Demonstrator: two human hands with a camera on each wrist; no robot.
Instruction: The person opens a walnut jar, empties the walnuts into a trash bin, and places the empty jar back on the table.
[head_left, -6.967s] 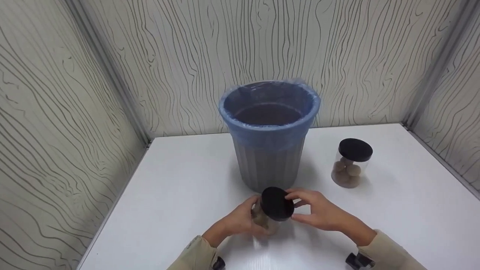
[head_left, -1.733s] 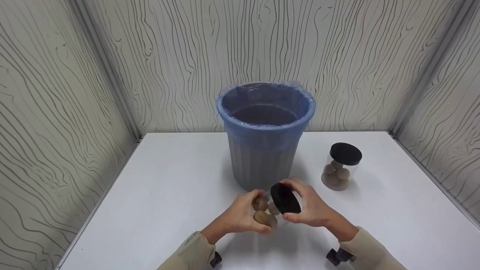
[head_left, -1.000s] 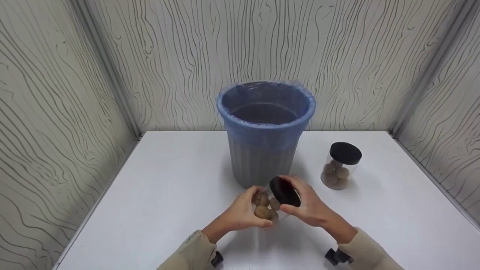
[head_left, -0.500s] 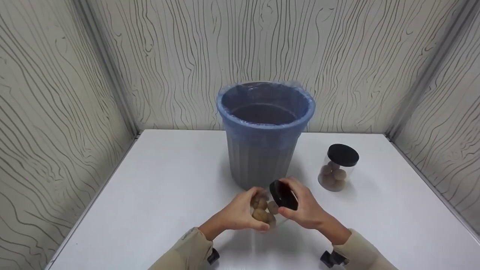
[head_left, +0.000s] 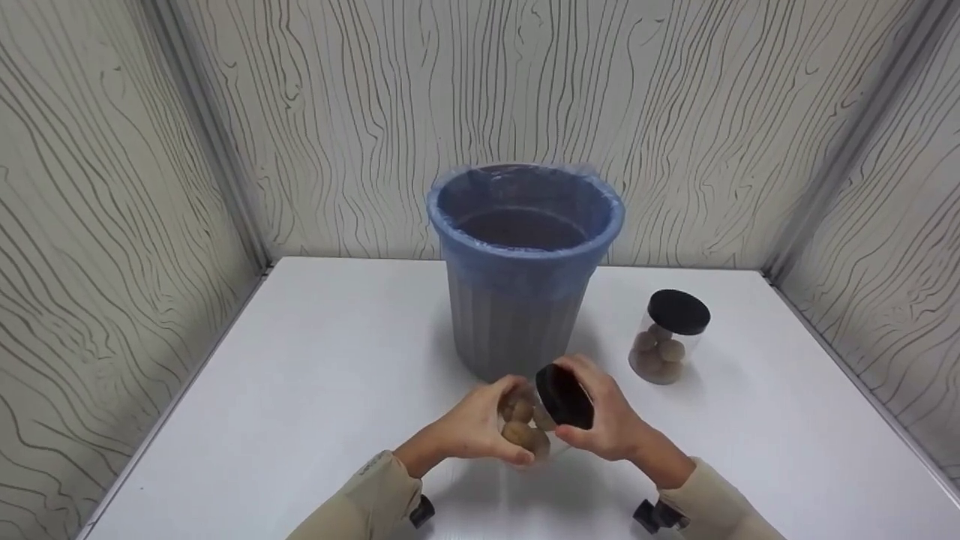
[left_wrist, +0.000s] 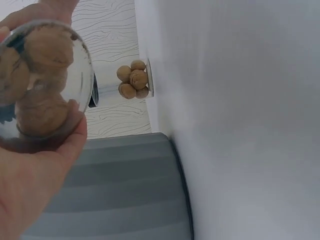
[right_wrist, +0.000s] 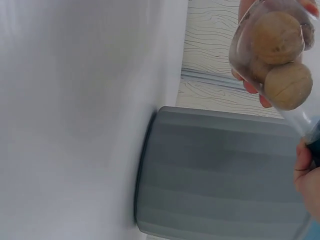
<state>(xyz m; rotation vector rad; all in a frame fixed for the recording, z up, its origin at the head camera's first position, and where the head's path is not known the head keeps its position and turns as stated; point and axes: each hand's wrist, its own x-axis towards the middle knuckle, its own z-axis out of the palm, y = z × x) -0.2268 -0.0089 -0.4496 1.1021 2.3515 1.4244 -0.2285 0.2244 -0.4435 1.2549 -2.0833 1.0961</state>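
1. A clear jar (right_wrist: 296,118) is held between the two hands above the table (head_left: 337,360), tilted, its black lid (head_left: 564,397) toward the right.
2. The jar's body is gripped by the left hand (head_left: 472,427) from the left; the lid is gripped by the right hand (head_left: 611,416) from the right.
3. Walnuts (head_left: 517,431) are seen inside; the jar's round base is faced only in the left wrist view, while a clear stretch below the lid is shown best by the right wrist view.
4. Just beyond, a grey bin (head_left: 510,330) is stood; its blue liner (head_left: 525,270) is seen into only from the head.
5. At far right, a second jar (head_left: 694,346), lidded and upright, is filled partly with walnuts.
6. Small lettering is borne by the left sleeve (head_left: 367,495), too small to be read.
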